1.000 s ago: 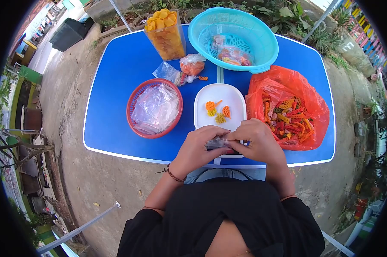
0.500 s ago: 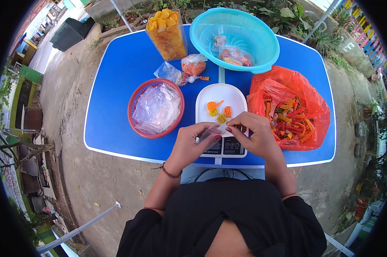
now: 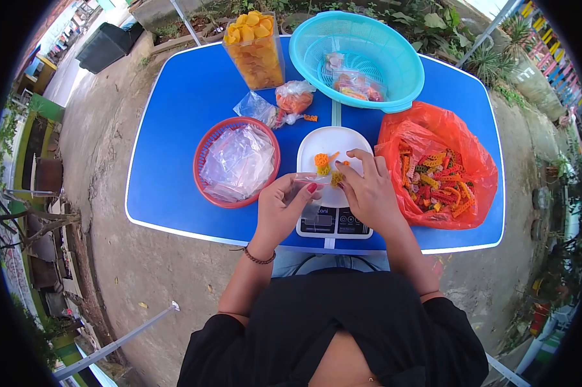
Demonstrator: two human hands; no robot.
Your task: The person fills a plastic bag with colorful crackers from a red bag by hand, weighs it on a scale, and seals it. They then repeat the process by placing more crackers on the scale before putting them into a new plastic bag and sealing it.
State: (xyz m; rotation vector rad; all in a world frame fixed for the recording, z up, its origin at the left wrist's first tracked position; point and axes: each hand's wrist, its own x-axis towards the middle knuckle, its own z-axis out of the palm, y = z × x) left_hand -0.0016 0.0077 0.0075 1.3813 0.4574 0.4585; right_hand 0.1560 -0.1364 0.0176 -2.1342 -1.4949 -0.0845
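Observation:
My left hand (image 3: 286, 201) pinches a small clear plastic bag (image 3: 309, 193) just over the near part of a white digital kitchen scale (image 3: 308, 145). On the scale's plate lie a few lattice-shaped snack pieces, among them an orange one (image 3: 320, 159) and a yellow one (image 3: 336, 178). My right hand (image 3: 371, 192) reaches over the plate from the right. Its thumb and fingertips are apart around another orange snack piece (image 3: 346, 163), which they mostly hide.
A red basket (image 3: 276, 164) of clear bags stands left. Right of the scale is a red plastic bag (image 3: 478, 171) full of colourful snacks. Behind are a turquoise basket (image 3: 410, 71) with filled packets, a tub of yellow chips (image 3: 257, 58) and a tied bag of orange snacks (image 3: 294, 100).
My right hand has left the small bag and moved forward over the snack pieces on the scale. My left hand keeps the bag, now slightly farther left.

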